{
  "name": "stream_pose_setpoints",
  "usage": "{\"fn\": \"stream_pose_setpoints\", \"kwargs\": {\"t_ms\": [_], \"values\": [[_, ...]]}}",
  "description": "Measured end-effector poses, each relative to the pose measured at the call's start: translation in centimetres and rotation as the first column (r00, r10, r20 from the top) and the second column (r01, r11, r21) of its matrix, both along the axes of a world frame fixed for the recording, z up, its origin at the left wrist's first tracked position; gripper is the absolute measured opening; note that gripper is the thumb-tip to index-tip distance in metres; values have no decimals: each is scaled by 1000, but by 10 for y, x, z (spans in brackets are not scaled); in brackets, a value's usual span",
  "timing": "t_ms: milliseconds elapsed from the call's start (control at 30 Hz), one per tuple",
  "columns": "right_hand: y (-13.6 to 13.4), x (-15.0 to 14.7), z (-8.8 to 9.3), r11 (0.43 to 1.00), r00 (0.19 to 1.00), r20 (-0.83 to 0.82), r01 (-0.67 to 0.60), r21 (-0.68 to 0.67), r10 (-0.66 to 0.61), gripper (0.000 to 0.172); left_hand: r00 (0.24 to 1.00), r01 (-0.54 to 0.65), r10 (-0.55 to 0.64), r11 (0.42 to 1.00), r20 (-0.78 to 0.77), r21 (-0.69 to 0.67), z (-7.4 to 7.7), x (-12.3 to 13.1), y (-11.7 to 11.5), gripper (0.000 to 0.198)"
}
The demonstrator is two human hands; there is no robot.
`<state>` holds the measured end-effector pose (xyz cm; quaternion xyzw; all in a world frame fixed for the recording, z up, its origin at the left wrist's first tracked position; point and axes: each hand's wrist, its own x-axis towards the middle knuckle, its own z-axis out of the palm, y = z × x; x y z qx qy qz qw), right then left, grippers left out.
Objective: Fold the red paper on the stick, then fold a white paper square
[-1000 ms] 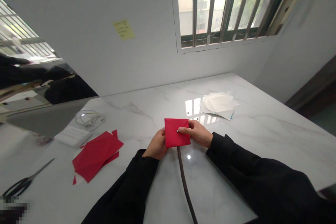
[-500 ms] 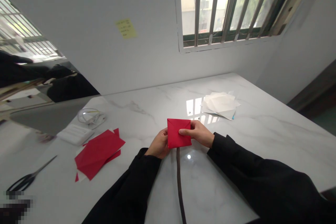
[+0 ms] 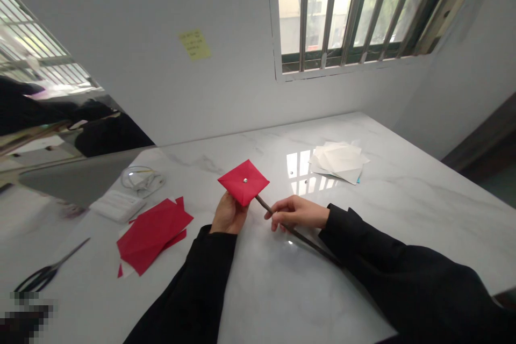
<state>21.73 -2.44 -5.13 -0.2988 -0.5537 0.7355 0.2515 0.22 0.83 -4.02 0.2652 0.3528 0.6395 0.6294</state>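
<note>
A folded red paper square (image 3: 237, 178) with a small shiny stud (image 3: 245, 180) at its centre is held up over the table, one corner towards me. My left hand (image 3: 229, 215) grips it from below, its fingers partly hidden under the paper. From behind the square a long, thin dark brown stick (image 3: 306, 239) runs down to the right, slightly bent. My right hand (image 3: 296, 212) pinches this stick a short way below the paper. The stick's lower end disappears by my right sleeve.
Red paper sheets (image 3: 155, 234) lie to the left, near black-handled scissors (image 3: 48, 274), a white box (image 3: 116, 206) and a coiled cable (image 3: 141, 180). Cream paper sheets (image 3: 338, 160) are stacked at the back right. Two tiny studs (image 3: 291, 173) rest nearby on the marble-patterned table (image 3: 258, 290).
The red square has moved left and up and turned, with its stud now showing. My right hand has left the paper and taken hold of the stick, which has swung to the right.
</note>
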Motion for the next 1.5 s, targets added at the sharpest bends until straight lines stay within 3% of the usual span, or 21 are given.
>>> {"fn": "stream_pose_setpoints", "kwargs": {"t_ms": [67,133,233,333,433,600,667,733,833,967,1100,1200,1333,1433,1500], "values": [[-2,0,2,990,993,57,-112,84,107,49,999,-32,32,999,13,-15,-2,-2,2,21],[-2,-1,2,982,989,77,-133,131,124,47,1000,-30,30,999,9,-20,-3,-1,1,24],[1,-2,0,990,999,49,-4,141,-3,47,998,36,-39,998,-45,-60,-3,5,-4,26],[4,-2,-2,985,991,52,117,127,-124,48,964,204,-221,971,-145,-125,-4,10,-11,29],[3,-2,-1,983,987,94,115,144,-129,46,909,329,-347,937,-229,-114,-5,14,-17,42],[3,-1,-1,979,982,160,67,191,-98,52,889,335,-350,937,-296,-101,-4,19,-21,51],[7,3,-2,962,960,206,137,235,-187,56,892,323,-340,941,-299,-105,-3,19,-21,51],[13,9,-2,918,912,215,285,275,-348,60,893,315,-337,942,-299,-119,-2,18,-21,51],[19,18,4,858,848,169,462,226,-502,66,868,347,-380,925,-319,-155,-1,17,-21,48],[19,24,12,904,899,92,423,64,-427,78,851,379,-416,909,-322,-172,0,16,-22,46],[19,23,10,938,937,74,333,101,-341,79,865,365,-400,916,-302,-167,0,15,-20,46],[22,22,6,902,902,66,419,107,-427,74,860,369,-406,913,-310,-173,0,15,-20,45],[26,26,3,792,799,81,569,221,-596,72,841,394,-430,902,-329,-173,1,14,-20,44],[29,31,-1,744,760,103,585,324,-642,77,823,422,-457,890,-339,-174,2,14,-20,41],[31,34,-3,751,765,133,555,357,-630,77,815,437,-469,883,-341,-170,2,13,-20,40]]}}
